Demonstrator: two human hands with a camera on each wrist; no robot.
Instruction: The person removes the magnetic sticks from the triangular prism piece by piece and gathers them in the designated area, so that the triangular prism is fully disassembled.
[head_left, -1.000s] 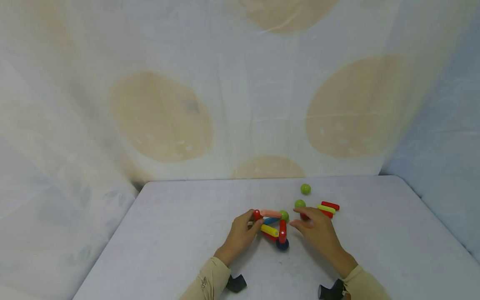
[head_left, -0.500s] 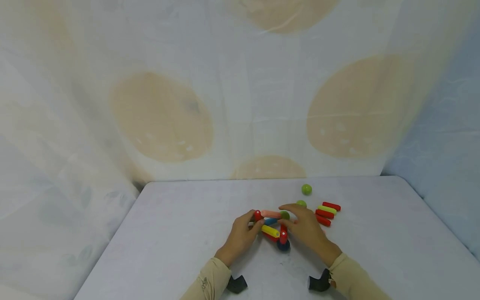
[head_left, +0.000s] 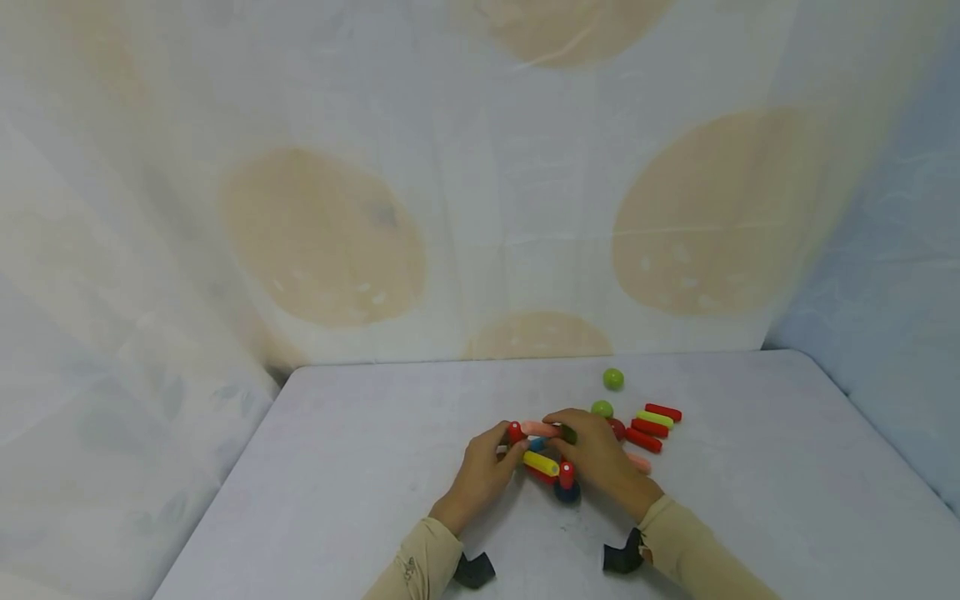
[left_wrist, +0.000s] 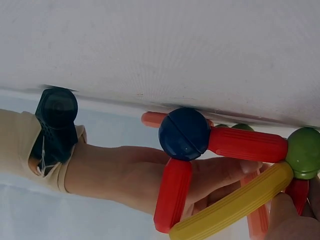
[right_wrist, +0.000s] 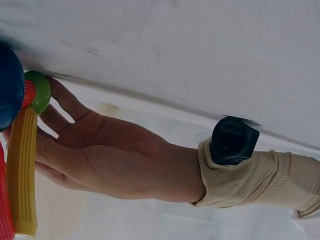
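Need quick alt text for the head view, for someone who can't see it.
Two hands, left hand and right hand, grip a small structure of coloured rods and balls on a white table. Loose red and yellow rods and two green balls lie just beyond.

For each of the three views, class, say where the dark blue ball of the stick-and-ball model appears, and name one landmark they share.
Head: dark blue ball low centre, on the table at the model's near corner, between both wrists.
Left wrist: dark blue ball at centre, joining two red sticks.
Right wrist: dark blue ball cut by the left edge.
Shared landmark: the yellow stick.
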